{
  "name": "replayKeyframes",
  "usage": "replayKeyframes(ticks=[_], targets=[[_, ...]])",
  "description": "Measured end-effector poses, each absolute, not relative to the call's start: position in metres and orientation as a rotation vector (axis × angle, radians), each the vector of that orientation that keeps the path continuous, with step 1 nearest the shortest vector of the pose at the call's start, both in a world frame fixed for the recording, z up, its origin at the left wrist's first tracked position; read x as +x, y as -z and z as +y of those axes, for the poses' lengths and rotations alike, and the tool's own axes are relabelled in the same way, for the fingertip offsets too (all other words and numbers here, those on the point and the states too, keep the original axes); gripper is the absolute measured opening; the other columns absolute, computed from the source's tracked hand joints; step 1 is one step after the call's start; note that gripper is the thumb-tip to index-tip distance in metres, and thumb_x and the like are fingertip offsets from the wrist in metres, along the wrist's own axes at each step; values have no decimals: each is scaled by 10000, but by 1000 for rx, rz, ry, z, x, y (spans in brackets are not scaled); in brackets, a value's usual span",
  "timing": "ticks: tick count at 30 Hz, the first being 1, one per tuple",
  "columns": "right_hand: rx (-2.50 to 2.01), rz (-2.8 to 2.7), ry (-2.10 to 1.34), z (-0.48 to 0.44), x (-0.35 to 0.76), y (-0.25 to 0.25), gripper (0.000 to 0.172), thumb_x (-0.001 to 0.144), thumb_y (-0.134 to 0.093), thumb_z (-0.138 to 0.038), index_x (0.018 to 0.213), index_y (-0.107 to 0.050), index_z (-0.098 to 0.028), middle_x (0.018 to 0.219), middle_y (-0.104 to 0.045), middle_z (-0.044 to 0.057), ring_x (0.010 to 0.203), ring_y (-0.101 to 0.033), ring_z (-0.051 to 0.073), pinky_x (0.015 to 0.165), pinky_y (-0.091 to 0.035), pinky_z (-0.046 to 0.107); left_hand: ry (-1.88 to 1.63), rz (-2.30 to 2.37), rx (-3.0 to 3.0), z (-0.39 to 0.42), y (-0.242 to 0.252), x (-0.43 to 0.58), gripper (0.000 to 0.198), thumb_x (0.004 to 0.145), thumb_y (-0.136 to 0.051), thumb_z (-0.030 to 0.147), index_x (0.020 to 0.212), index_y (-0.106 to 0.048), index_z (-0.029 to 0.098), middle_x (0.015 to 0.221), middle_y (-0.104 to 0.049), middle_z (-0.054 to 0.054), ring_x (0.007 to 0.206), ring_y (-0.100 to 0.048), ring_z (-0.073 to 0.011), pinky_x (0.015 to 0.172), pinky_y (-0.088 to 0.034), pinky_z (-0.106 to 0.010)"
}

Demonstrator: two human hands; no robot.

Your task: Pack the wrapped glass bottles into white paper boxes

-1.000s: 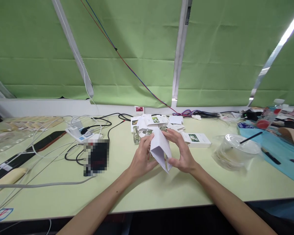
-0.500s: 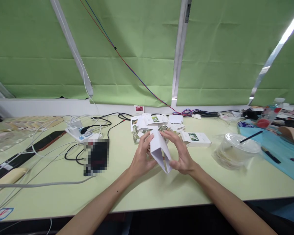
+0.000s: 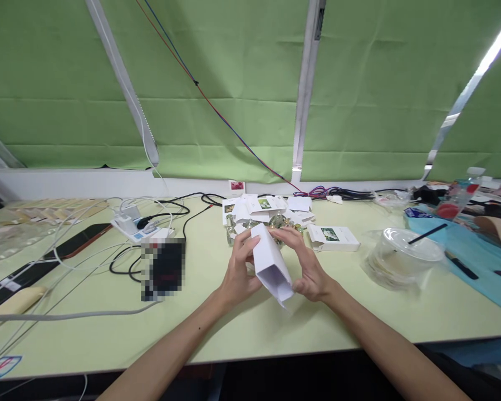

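Observation:
A white cardboard box (image 3: pixel 271 259) is held above the table, its open end facing me and a flap hanging at the lower edge. My left hand (image 3: pixel 240 273) grips its left side, with fingers on top and the thumb low. My right hand (image 3: pixel 309 267) is curved round the right side, fingertips at the far top edge and thumb close to the open end. Behind the box lie several small glass bottles (image 3: pixel 230 229) and a heap of white cartons (image 3: pixel 265 204) with green pictures. Another white carton (image 3: pixel 334 238) lies flat just beyond my right hand.
On the right stand a clear plastic tub (image 3: pixel 404 259) in a bag with a black straw (image 3: pixel 428 233), and a blue sheet (image 3: pixel 480 262). Left are a power strip (image 3: pixel 142 228), a blurred dark object (image 3: pixel 167 270) and loose cables (image 3: pixel 87 316). The table's front edge (image 3: pixel 296 354) is near me.
The box has been squared from a flattened shape, and its open end now gapes wider towards me. My right thumb has moved slightly away from the lower edge.

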State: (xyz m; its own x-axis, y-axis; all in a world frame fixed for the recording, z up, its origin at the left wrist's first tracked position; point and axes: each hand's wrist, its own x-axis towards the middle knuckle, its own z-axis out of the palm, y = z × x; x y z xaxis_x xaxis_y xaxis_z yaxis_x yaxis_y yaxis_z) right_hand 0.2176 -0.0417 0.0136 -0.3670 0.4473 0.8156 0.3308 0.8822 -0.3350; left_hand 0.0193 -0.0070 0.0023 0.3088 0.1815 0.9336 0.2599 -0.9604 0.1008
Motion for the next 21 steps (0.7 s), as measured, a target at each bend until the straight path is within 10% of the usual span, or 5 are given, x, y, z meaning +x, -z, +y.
replayKeyframes(ticks=[6, 12, 21], targets=[[-673, -1773, -175, -46, 214, -15, 527, 1041, -319, -560, 1476, -422, -282, 1466, -570, 103, 1351, -533, 298, 1110, -447, 537, 1807, -428, -2459, -10, -5, 19, 780, 857, -739, 361, 1502, -303, 328, 1317, -504, -165, 1144, -608, -290, 734, -578, -359], [-963, -1562, -226, -37, 211, -13, 259, 996, -519, -364, 1213, -537, -222, 900, -698, 60, 816, -689, 216, 753, -582, 381, 1863, -389, -2427, -9, -3, 20, 667, 925, -656, 378, 1502, -325, 328, 1314, -519, -157, 1122, -623, -255, 715, -564, -313], [-1058, -1889, -759, -36, 211, -8, 584, 897, -594, -234, 1415, -324, -220, 818, -689, 12, 724, -663, 214, 672, -530, 342, 1874, -300, -2423, -7, -1, 20, 777, 853, -749, 326, 1516, -344, 318, 1286, -542, -159, 1145, -614, -277, 699, -544, -281]])
